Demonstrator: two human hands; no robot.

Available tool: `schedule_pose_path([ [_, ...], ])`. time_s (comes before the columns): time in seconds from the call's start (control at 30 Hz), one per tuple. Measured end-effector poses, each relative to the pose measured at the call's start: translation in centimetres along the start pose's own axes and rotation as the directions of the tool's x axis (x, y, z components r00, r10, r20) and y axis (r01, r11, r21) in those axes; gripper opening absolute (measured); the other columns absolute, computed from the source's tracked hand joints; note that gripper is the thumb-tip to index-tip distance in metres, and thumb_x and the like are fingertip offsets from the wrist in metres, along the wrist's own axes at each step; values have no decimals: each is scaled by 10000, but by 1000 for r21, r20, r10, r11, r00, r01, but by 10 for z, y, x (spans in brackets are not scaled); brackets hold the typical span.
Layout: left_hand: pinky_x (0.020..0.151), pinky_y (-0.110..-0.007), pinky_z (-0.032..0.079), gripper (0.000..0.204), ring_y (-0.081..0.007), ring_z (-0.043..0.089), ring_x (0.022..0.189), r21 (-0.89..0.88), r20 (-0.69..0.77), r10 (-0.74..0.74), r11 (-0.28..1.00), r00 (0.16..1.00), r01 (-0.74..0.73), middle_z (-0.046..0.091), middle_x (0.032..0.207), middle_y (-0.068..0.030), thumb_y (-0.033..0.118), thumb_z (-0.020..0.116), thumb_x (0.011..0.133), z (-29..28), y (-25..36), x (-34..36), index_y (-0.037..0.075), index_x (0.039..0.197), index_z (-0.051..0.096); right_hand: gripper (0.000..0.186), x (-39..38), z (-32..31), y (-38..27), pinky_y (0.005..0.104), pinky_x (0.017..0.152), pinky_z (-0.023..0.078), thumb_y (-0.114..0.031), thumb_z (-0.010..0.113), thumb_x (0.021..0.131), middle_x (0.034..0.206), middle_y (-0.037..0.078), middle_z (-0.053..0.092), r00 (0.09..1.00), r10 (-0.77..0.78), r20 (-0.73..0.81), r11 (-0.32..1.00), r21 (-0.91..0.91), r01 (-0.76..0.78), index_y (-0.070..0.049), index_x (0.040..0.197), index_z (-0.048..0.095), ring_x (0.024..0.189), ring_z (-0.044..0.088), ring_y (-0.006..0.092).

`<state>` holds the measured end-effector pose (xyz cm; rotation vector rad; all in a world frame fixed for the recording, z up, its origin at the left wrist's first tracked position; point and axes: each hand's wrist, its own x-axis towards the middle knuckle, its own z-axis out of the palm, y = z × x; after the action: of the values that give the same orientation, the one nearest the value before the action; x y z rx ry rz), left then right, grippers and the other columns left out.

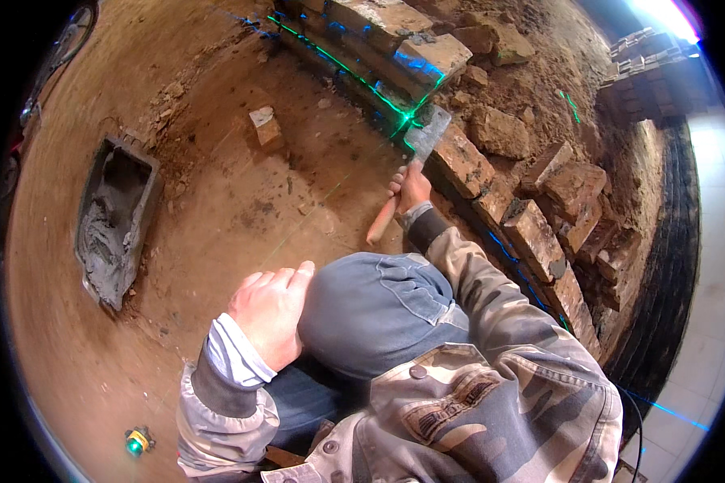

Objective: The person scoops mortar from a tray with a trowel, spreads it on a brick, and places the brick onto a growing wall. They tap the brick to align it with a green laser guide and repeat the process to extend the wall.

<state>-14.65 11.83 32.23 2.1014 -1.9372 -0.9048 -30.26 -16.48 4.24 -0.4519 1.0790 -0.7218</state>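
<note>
My right hand [412, 190] is closed round the orange-brown handle of a trowel [429, 133]. The flat grey blade points away from me, at the inner corner of a low brick wall [462, 161]. Bright green laser lines cross right beside the blade tip, on the brickwork. It is too close to tell whether the blade touches the wall. My left hand [267, 312] lies on my bent knee in dark blue trousers, fingers stretched out, holding nothing.
To the left stands a trough [149, 173] with wet grey mortar in it. One loose brick [266, 127] lies on the dirt floor. Broken bricks [573, 191] and soil are heaped behind the right wall. A small yellow laser device [139, 441] glows green at lower left.
</note>
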Motion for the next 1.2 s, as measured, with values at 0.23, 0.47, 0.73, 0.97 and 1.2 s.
schedule_pose_path([
  [0.23,951,-431,472,644,-388,621,1060,-26,-28,-4,1000,1000,4,640,1122,-233,12,604,705,1,-1,-3,-53,1335,484,425,13,18,3,365,497,409,-559,476,1017,660,-14,427,1000,-13,6,999,30,13,-144,922,477,515,423,158],
  [0.47,922,-436,477,616,-392,625,996,-9,-89,14,1000,996,-15,644,1071,-212,-4,595,701,7,0,-3,-55,1310,511,431,12,8,-19,352,505,395,-556,470,1020,669,-22,398,996,-29,89,999,20,27,-146,886,470,533,400,146],
  [0.73,901,-425,475,560,-348,638,945,22,-188,4,1000,982,0,646,1014,-183,20,615,728,11,8,-6,-63,1277,544,441,0,-3,-31,300,517,309,-572,442,1033,641,-64,269,986,11,167,999,-52,-2,-193,809,418,532,279,112],
  [0.97,1003,-445,459,371,-264,658,1002,152,-330,-40,984,943,95,671,1033,-131,164,517,931,15,28,-17,-33,1239,581,470,-46,-49,-71,319,487,335,-621,501,992,637,-47,338,974,-221,-47,947,-248,203,-179,836,463,525,343,138],
  [1.2,923,-500,445,375,-265,634,1026,68,-407,201,979,891,-190,673,1098,-143,239,553,930,-13,64,1,-15,1191,642,443,-110,12,-118,311,369,343,-544,497,1024,565,-27,366,896,-443,-41,883,-191,428,-146,829,471,419,334,124],
])
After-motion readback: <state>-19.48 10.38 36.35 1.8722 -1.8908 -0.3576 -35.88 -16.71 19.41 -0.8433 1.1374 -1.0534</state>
